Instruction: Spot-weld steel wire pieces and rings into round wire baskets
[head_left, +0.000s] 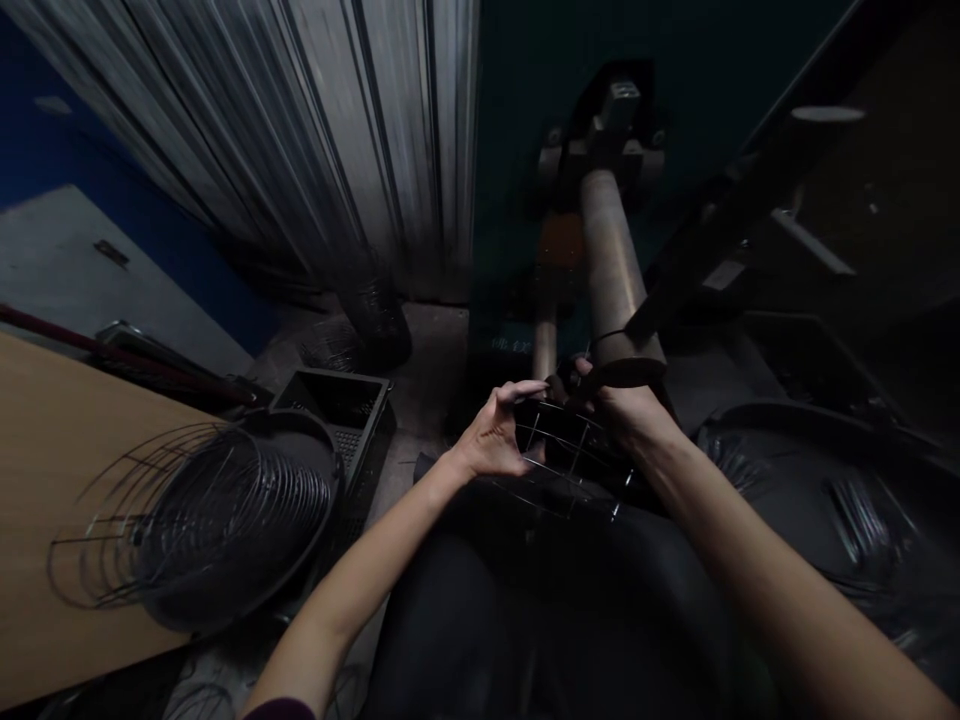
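A curved wire grid (577, 455), like part of a wire basket, lies above my dark-clothed lap, under a machine's thick metal cylinder (615, 260). My left hand (495, 435) curls around the grid's left side, fingers along its far edge and thumb below. My right hand (626, 410) is at the grid's far right edge, just under the end of the cylinder. Its fingers are bent and partly hidden by the cylinder and shadow. Between the hands, the grid's far edge meets the dark tip of a thinner metal rod (546, 340).
On the left, a round dark tray (300, 430) holds several nested wire rings (255, 490) beside a wooden board (90, 430). A black plastic crate (337, 395) stands behind. To the right, another round tray (780, 415) holds thin wire pieces (859, 515). A dark bar crosses near the cylinder.
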